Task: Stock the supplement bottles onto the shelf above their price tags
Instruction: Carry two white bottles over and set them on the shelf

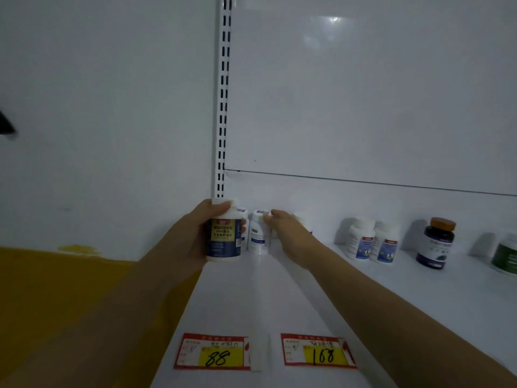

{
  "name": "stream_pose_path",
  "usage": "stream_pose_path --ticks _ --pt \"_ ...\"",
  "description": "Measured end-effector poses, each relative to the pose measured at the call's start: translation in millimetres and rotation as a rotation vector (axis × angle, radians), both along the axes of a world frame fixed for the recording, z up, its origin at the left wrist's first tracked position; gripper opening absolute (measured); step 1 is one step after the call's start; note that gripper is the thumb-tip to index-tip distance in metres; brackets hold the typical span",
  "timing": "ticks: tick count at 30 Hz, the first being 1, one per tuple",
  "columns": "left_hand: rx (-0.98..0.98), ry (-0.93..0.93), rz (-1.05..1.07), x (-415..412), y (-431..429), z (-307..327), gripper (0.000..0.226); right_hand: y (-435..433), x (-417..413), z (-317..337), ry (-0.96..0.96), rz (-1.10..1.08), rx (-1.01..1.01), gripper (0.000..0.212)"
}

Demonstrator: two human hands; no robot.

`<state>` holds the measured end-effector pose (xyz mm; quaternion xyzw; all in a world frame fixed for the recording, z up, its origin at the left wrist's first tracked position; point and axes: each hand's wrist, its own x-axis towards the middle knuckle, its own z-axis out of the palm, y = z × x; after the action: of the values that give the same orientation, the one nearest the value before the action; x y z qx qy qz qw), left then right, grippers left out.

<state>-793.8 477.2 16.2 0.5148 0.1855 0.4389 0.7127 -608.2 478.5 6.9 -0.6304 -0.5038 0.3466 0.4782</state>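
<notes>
Head view. Grips a navy-label bottle upright in the left hand, over the shelf, at 12 o'clock from the 88 tag. Has the right hand on a white bottle at 3 o'clock of the held one (pinch or mere touch: cannot tell). Probably calls for lowering straight down, long axis vertical, by the left hand.

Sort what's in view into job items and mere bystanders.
Job: left hand holding white navy-labelled plastic bottle; right hand at white blue-labelled bottle; white metal shelf; red-and-yellow paper price tags.
Bystanders: white slotted metal upright; yellow wall patch.
</notes>
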Motion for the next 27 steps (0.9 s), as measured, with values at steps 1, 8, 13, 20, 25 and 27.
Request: stream_pose_path --ticks 1,8,13,20,25,27 --pt "0.007 -0.003 -0.001 3.4 -0.6 1.7 0.037 -7.3 0.0 3.0 -0.003 0.000 0.013 0.052" --pt "0.092 0.024 -0.110 58.0 -24.6 20.2 0.028 -64.5 20.7 26.8 0.011 -0.021 0.082 0.051" --pt "0.095 0.050 -0.140 113.9 -57.7 30.9 0.017 -120.8 71.3 37.8 0.149 -0.033 0.139 0.041" --pt "0.141 0.106 -0.079 189.9 -108.4 32.7 0.021 -186.0 135.2 50.5 0.218 0.179 0.216 0.038" --pt "0.077 0.114 0.000 221.7 -130.5 25.7 0.027 -195.2 168.5 45.0 -0.026 0.202 0.187 0.044" --pt "0.073 0.161 0.047 222.5 -136.2 23.0 0.034 -190.0 175.6 42.6 -0.137 0.194 0.176 0.044"
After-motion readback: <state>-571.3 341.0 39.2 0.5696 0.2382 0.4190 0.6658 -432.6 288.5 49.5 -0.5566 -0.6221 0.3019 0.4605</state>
